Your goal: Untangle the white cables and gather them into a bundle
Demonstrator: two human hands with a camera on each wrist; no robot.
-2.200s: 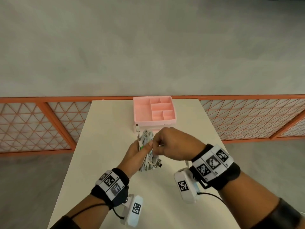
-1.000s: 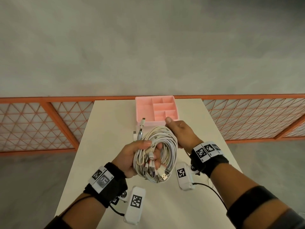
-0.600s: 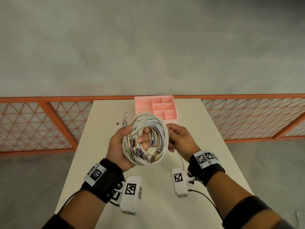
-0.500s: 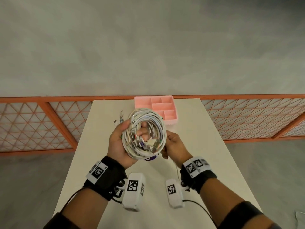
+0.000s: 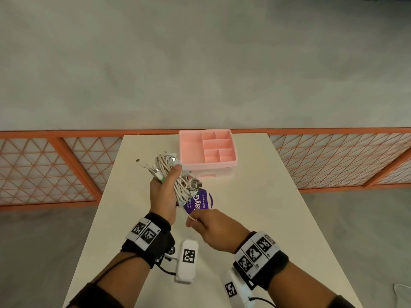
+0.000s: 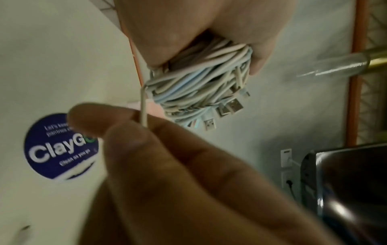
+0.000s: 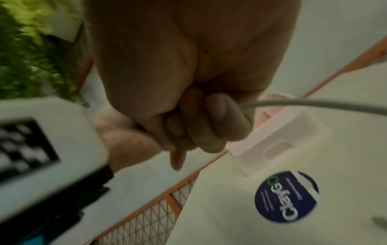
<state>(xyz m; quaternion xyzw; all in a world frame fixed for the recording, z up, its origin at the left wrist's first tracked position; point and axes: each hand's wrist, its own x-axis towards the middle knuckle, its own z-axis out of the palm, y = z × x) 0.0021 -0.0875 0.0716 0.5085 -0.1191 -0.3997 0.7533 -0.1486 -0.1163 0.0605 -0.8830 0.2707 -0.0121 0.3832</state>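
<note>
Cables, white and coiled, are being gripped above the table by the left hand. Left wrist: one strand is being pinched below the coil by the right hand. Right wrist: that strand is being led sideways from curled fingers.

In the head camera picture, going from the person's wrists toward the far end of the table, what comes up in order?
Right hand pinching one cable strand → purple round sticker → white cable bundle gripped by the left hand → pink divided tray.
</note>
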